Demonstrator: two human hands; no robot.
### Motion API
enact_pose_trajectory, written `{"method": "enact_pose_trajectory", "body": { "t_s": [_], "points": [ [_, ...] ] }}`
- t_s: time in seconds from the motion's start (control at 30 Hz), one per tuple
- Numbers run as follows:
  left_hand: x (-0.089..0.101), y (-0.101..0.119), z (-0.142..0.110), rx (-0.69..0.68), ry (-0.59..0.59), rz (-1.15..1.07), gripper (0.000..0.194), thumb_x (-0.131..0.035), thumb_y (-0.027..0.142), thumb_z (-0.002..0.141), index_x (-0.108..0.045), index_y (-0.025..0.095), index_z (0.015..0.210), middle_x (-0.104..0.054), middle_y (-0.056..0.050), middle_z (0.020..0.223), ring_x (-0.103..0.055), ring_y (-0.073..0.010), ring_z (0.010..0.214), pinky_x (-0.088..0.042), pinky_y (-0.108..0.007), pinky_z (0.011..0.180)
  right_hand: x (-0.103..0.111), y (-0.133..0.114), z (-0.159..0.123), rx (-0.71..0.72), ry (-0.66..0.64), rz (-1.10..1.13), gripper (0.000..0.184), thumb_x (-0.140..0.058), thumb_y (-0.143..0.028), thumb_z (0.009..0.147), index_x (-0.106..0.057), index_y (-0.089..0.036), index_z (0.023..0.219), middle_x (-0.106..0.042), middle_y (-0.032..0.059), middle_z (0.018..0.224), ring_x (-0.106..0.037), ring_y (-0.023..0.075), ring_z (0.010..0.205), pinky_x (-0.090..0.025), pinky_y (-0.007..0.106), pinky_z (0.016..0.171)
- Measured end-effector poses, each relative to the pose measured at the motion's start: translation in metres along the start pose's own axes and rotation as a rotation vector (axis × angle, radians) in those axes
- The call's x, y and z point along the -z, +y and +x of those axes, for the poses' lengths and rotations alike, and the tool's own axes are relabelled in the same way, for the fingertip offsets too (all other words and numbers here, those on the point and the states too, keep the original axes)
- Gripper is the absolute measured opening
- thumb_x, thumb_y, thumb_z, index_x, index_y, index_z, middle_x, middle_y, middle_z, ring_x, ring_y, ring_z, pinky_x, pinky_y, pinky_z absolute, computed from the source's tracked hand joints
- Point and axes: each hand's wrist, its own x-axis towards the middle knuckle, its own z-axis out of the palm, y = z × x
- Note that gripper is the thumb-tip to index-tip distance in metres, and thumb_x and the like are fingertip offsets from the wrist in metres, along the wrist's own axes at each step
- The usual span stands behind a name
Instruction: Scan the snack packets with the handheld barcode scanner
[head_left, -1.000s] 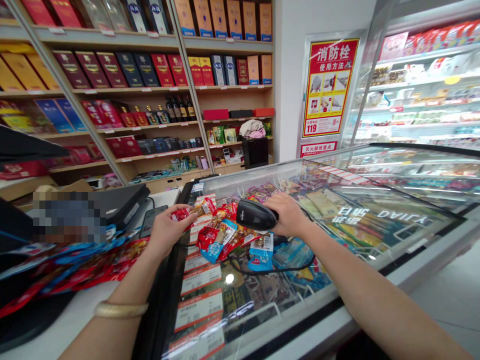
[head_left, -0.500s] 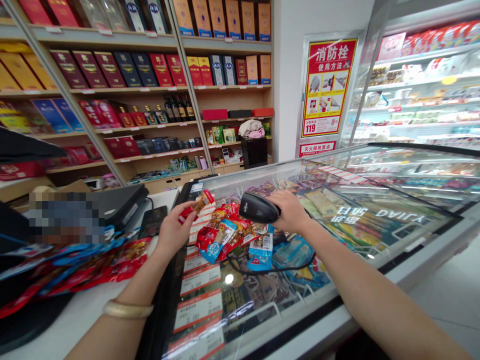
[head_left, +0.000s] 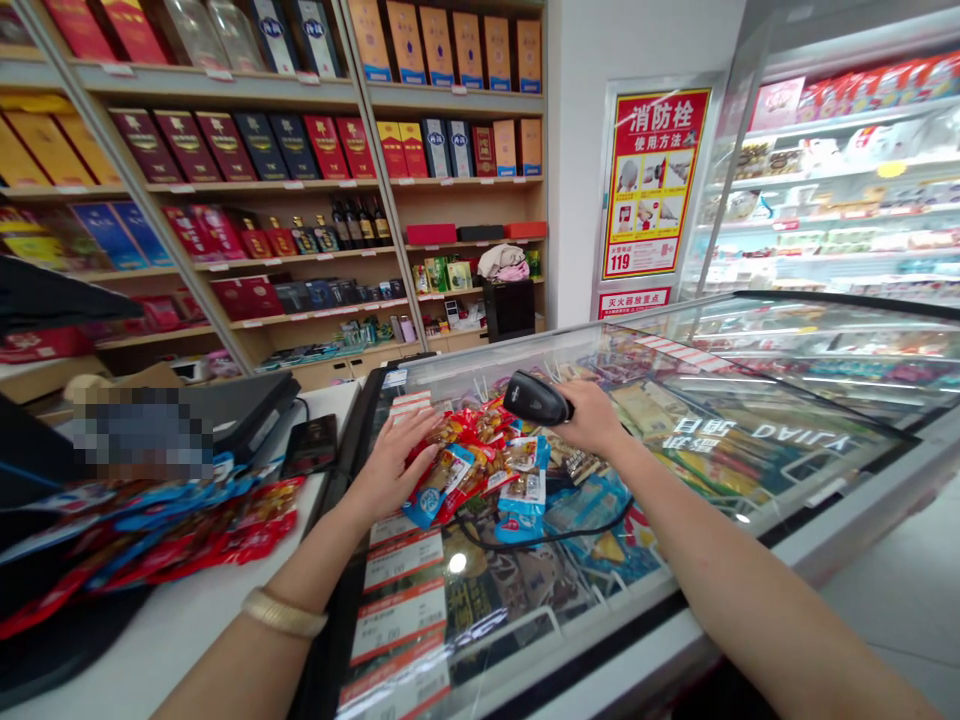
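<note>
My right hand [head_left: 590, 418] grips a black barcode scanner [head_left: 534, 398] by its handle, its head turned left above the glass. A small pile of red and blue snack packets [head_left: 480, 460] lies on the glass top of the freezer [head_left: 517, 620]. At the pile's left edge, my left hand [head_left: 397, 455] reaches over the packets with its fingers stretched out. Its fingertips touch or nearly touch the red ones; I cannot tell which. The scanner's black cable [head_left: 525, 544] loops across the glass in front of the pile.
On the white counter [head_left: 202, 640] at left lie more red and blue packets [head_left: 247, 520] and a black phone [head_left: 310, 445]. Paper price labels [head_left: 401, 620] line the freezer's left side. Shelves of boxes [head_left: 270, 145] stand behind, and a lit display fridge [head_left: 840, 200] is at right.
My left hand has let go of the red snack packet it held up and now lies spread over the pile. The scanner has moved slightly right and up.
</note>
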Motion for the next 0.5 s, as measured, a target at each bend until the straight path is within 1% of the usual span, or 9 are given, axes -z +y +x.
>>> {"method": "enact_pose_trajectory", "body": {
  "t_s": [0.07,0.13,0.23,0.3,0.37,0.5],
  "points": [
    [0.004,-0.005,0.000,0.036,0.159,0.061,0.048,-0.041,0.042,0.095,-0.062,0.022,0.134,-0.062,-0.012,0.141,-0.053,-0.0274,0.133,-0.030,-0.055,0.118,-0.001,0.001,0.000,-0.004,0.008,-0.007,0.026,-0.070,-0.031,0.073,-0.071,-0.019,0.095,-0.075,0.0100,0.089,-0.066,0.0270,0.085,-0.047,0.034,0.076],
    [0.011,-0.013,-0.001,0.116,0.323,0.128,0.043,-0.044,0.038,0.092,-0.067,0.020,0.124,-0.068,-0.013,0.130,-0.060,-0.0275,0.123,-0.038,-0.051,0.112,-0.001,0.002,-0.001,-0.002,0.007,-0.012,0.024,-0.070,-0.031,0.073,-0.071,-0.019,0.094,-0.075,0.0098,0.089,-0.066,0.0268,0.084,-0.047,0.034,0.075],
    [0.026,-0.026,-0.003,0.264,0.493,0.208,0.038,-0.047,0.032,0.088,-0.071,0.018,0.114,-0.071,-0.013,0.119,-0.065,-0.0279,0.112,-0.045,-0.046,0.104,-0.002,0.003,-0.001,0.008,-0.007,-0.013,0.023,-0.069,-0.032,0.074,-0.071,-0.019,0.093,-0.075,0.0101,0.087,-0.066,0.0267,0.083,-0.046,0.034,0.075],
    [0.038,-0.033,-0.006,0.356,0.561,0.242,0.036,-0.047,0.029,0.086,-0.072,0.018,0.110,-0.072,-0.012,0.116,-0.065,-0.0277,0.109,-0.045,-0.044,0.101,-0.002,0.003,-0.001,0.010,-0.020,-0.016,0.024,-0.069,-0.031,0.074,-0.071,-0.018,0.095,-0.075,0.0109,0.089,-0.066,0.0269,0.084,-0.046,0.035,0.076],
    [0.047,-0.035,-0.009,0.444,0.606,0.274,0.035,-0.048,0.028,0.085,-0.072,0.019,0.109,-0.071,-0.012,0.115,-0.064,-0.0286,0.111,-0.044,-0.045,0.101,-0.002,0.003,-0.002,0.008,-0.034,-0.021,0.025,-0.069,-0.031,0.075,-0.071,-0.017,0.096,-0.075,0.0118,0.090,-0.066,0.0275,0.084,-0.046,0.035,0.075],
    [0.059,-0.027,-0.014,0.562,0.646,0.337,0.035,-0.049,0.028,0.086,-0.072,0.019,0.111,-0.070,-0.014,0.116,-0.061,-0.0320,0.115,-0.037,-0.053,0.104,-0.003,0.003,-0.002,0.006,-0.050,-0.023,0.025,-0.069,-0.031,0.075,-0.071,-0.017,0.095,-0.075,0.0121,0.091,-0.066,0.0283,0.085,-0.047,0.036,0.075]
  ]
}}
